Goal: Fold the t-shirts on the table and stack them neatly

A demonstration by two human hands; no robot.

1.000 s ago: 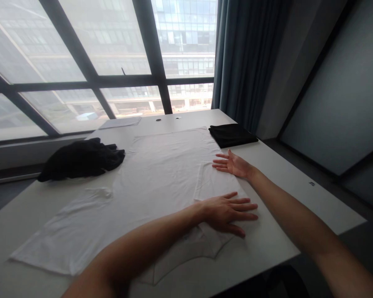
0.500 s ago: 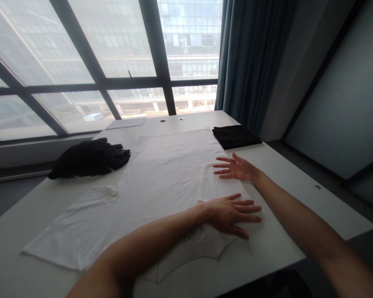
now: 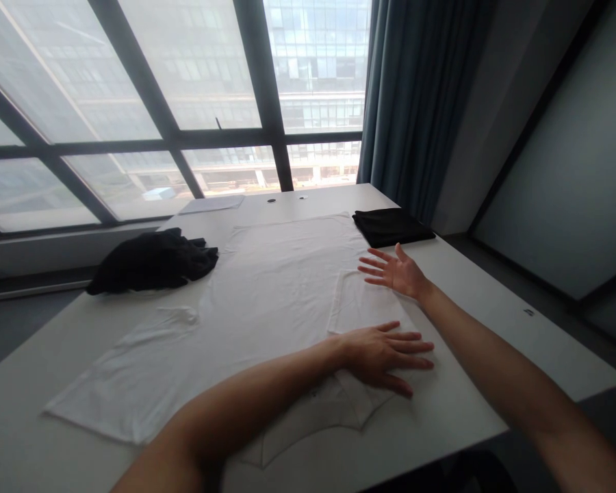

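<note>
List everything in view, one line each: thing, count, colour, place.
white T-shirt: one, white, spread flat mid-table, one sleeve folded inward
crumpled garment: one, black, table's far left
folded garment: one, black, table's far right
paper sheet: one, pale, table's far edge by the window
table: one, white, under everything
window: one, dark frames, behind the table
curtain: one, blue-grey, right of the window
left hand: one, flat on the shirt near the collar, open
right hand: one, open, fingers spread at the shirt's right edge
</note>
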